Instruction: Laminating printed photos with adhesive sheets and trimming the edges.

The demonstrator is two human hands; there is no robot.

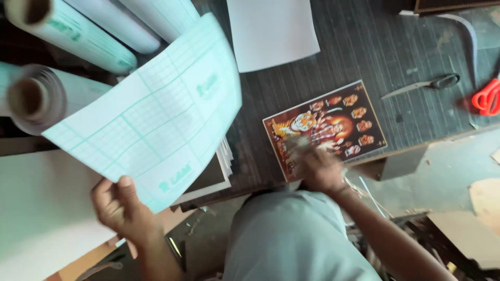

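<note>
From my remote seat I see the left hand (122, 211) closed on the lower corner of a pale green gridded sheet (156, 112), thumb on top, holding it up over the stack of boards (213, 177) near the paper rolls (62, 31). The right hand (317, 169) is blurred, lying on the near edge of the colourful printed picture (325, 127) flat on the dark surface (364, 41); I cannot tell whether its fingers grip. Scissors (424, 86) lie well apart.

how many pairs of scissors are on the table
2. A grey-handled pair of scissors lies open right of the colourful print; a red-handled pair sits at the right edge, partly cut off. Others may be hidden under the sheets.
</note>
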